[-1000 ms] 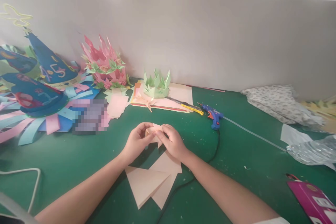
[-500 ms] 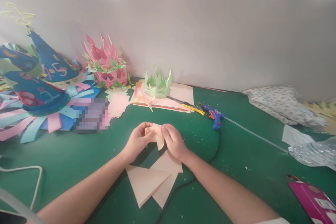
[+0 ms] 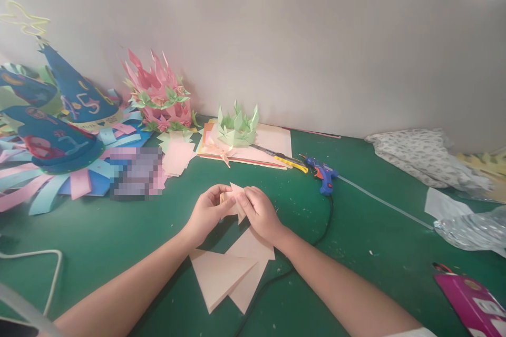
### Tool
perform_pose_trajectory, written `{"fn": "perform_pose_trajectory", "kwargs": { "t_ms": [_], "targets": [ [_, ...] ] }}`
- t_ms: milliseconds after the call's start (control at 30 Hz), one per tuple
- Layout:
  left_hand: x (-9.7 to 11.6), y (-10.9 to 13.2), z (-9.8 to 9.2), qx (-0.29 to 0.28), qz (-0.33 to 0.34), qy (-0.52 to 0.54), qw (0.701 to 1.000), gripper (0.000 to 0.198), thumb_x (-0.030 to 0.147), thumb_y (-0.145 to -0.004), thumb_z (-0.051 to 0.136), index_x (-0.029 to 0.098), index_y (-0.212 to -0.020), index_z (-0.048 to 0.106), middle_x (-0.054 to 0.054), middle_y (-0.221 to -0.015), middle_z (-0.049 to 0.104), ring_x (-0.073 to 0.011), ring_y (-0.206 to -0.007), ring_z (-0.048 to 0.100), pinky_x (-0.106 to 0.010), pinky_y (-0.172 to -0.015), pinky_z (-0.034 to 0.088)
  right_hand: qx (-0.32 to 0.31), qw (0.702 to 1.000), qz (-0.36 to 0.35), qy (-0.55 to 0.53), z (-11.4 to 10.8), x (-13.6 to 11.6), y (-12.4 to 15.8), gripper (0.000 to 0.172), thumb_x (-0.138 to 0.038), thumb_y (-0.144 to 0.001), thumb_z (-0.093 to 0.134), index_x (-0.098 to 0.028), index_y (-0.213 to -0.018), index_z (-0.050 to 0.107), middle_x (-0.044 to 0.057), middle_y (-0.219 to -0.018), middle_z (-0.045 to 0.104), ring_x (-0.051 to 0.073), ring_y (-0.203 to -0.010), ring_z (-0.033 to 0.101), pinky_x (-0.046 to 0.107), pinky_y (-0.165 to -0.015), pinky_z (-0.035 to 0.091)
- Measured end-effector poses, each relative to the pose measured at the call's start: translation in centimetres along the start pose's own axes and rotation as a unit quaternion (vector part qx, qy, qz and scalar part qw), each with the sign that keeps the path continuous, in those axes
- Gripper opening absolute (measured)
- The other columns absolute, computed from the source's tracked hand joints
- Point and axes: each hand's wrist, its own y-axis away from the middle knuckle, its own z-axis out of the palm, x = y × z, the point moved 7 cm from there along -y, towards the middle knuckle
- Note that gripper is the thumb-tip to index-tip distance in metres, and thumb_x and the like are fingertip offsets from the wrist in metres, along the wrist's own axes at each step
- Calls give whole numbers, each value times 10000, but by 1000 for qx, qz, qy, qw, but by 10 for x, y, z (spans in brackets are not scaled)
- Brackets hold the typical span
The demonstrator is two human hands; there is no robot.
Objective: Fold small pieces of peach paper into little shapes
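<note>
Both hands pinch one small folded piece of peach paper point(image 3: 241, 214) above the green table point(image 3: 158, 295). My left hand point(image 3: 209, 211) is closed on its left part, thumb on the near face. My right hand point(image 3: 261, 211) is closed on the other side, its thumb pressing near the middle, close to the left thumb. The fingers hide much of the folds. Just below the hands lie peach sheets: a folded triangle point(image 3: 219, 274) overlaps another peach sheet point(image 3: 253, 250), which reaches under the right hand.
A blue glue gun point(image 3: 326, 179) with a black cord lies right of a yellow-handled tool point(image 3: 291, 163). A green paper crown point(image 3: 237, 126) stands on stacked paper. Pink paper crowns point(image 3: 162, 92) and blue cone hats point(image 3: 63, 139) fill the left. A magenta box point(image 3: 466, 295) sits front right.
My right thumb has moved left and down over the peach paper, folding its hanging flap narrower. The left hand stays nearly in place. The sheets on the table have not moved.
</note>
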Motion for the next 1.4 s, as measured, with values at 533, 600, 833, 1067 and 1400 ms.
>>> {"fn": "perform_pose_trajectory", "kwargs": {
  "t_ms": [533,600,833,1067,1400],
  "targets": [
    [4,2,4,-15,-16,1,1000,249,394,-724,626,172,-838,620,-21,-796,640,-128,-699,575,-220,-652,434,-12,1000,-8,15,0,-2,1,357,-311,-929,324,-204,-593,272,-19,-570,353,139,-592,370,273,-597,312],
    [5,1,4,-13,-12,-6,1000,240,397,-737,611,162,-783,633,-19,-770,634,-126,-708,561,-218,-671,426,-14,1000,-12,24,1,-4,1,366,-311,-926,339,-202,-584,267,-23,-561,347,133,-578,353,268,-594,311],
    [1,-1,-6,32,-9,16,999,256,422,-716,625,167,-729,613,20,-660,584,-95,-580,504,-202,-565,389,-14,1000,-11,17,0,-3,0,382,-332,-890,427,-196,-548,322,-29,-548,371,124,-566,354,263,-599,318],
    [0,0,-10,68,-18,57,996,295,440,-688,648,156,-712,570,47,-587,515,-70,-503,450,-185,-496,353,-27,999,10,-22,-2,-1,-2,382,-305,-861,485,-189,-510,392,-23,-529,418,129,-583,401,260,-591,320],
    [1,1,-3,41,-25,89,995,284,438,-728,610,164,-740,536,55,-588,495,-64,-495,447,-176,-485,355,-9,1000,18,-17,-2,2,-3,392,-286,-837,512,-193,-545,268,-41,-536,334,120,-571,358,248,-568,291]
  ]
}}
